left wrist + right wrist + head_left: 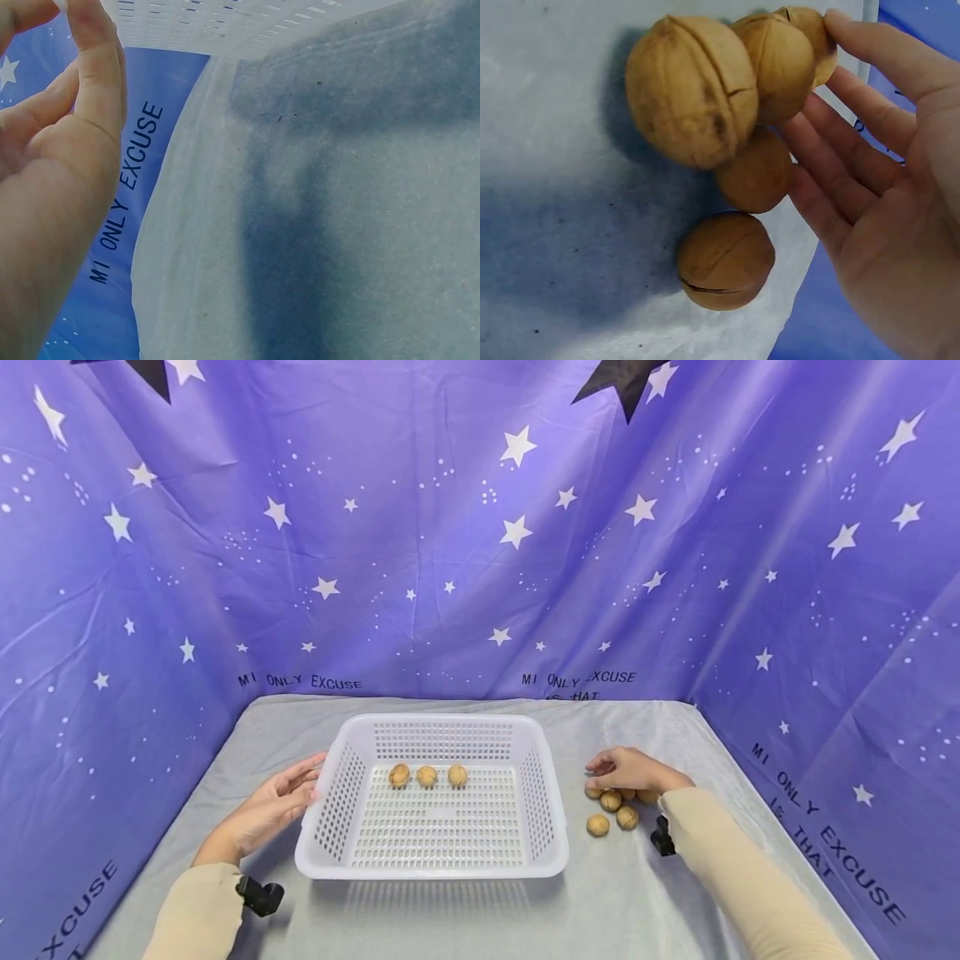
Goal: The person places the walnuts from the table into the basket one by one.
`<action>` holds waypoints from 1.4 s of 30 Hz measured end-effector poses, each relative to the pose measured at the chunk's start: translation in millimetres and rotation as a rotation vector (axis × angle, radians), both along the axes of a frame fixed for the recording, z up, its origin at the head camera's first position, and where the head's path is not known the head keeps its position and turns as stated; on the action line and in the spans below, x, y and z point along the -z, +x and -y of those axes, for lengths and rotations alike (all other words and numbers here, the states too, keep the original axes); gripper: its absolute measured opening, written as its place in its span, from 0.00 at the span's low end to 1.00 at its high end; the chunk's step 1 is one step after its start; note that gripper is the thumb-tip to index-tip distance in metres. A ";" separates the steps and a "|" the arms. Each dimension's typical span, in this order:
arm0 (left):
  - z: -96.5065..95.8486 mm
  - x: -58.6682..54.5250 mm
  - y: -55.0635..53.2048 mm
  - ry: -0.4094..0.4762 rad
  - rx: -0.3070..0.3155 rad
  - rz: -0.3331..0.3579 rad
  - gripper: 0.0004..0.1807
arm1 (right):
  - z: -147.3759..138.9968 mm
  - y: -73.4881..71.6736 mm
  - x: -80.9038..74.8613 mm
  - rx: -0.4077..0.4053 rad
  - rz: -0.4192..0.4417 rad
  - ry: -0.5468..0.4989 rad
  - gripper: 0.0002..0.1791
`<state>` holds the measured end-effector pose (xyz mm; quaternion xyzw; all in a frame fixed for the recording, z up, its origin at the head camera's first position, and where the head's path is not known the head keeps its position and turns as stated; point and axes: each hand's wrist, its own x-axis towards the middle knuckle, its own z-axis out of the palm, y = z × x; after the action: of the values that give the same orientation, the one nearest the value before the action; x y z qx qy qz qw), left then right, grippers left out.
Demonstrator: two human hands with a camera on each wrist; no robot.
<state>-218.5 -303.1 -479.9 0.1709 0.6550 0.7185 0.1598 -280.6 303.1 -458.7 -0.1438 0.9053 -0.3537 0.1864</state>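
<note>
A white perforated plastic basket [431, 871] stands on the cloth-covered table, with three walnuts [427, 776] in a row inside it. At its left rim, my left hand [258, 814] touches the side with its fingertips, the fingers loosely extended. My right hand [633, 770] is over a small pile of walnuts [611, 801] right of the basket. In the right wrist view, its thumb and index finger pinch a walnut [821, 41] at the far end of the group; the index fingertip is hidden. Nearer the camera lie more walnuts [692, 91], one of them [726, 260] slightly apart.
A grey cloth [420, 927] covers the table. Purple star-patterned curtains [442, 543] hang at the back and along both sides. Each wrist carries a small black camera mount [260, 895].
</note>
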 end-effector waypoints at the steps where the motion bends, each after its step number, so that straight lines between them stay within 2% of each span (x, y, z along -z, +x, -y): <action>1: 0.1 -0.1 -0.2 -0.003 -0.002 0.000 0.36 | -0.4 0.4 0.3 0.001 0.010 -0.018 0.24; 4: -0.2 -0.6 -1.0 -0.012 -0.011 -0.001 0.36 | -0.8 1.1 -0.5 -0.006 0.031 -0.050 0.22; 9: -1.1 -1.0 -1.5 -0.009 -0.017 -0.001 0.36 | -0.3 1.5 -2.0 -0.020 0.033 -0.039 0.18; 15: -1.0 0.3 -1.4 0.004 -0.005 -0.003 0.36 | -1.5 -0.3 3.7 -0.027 0.040 -0.037 0.19; 20: -1.2 1.1 -2.1 -0.002 0.000 -0.001 0.36 | -1.8 -0.8 -1.2 -0.069 -0.041 0.046 0.20; 25: -1.9 1.1 -1.9 -0.002 -0.002 0.002 0.36 | 2.9 -1.2 -22.6 -0.133 -0.172 0.124 0.21; 32: -1.3 0.9 -1.2 -0.008 -0.003 0.001 0.36 | 17.8 -4.4 -62.4 -0.164 -0.319 0.140 0.21; 37: -0.2 0.4 -1.3 0.000 0.002 -0.004 0.36 | 35.3 -6.4 -87.5 -0.196 -0.355 0.123 0.21; 42: 0.0 0.1 -1.2 0.000 0.005 -0.006 0.36 | 57.4 -9.3 -104.4 -0.225 -0.355 0.147 0.21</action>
<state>-219.7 -303.1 -480.1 0.1749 0.6550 0.7175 0.1597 -289.9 245.7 -354.4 -0.2899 0.9254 -0.2330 0.0725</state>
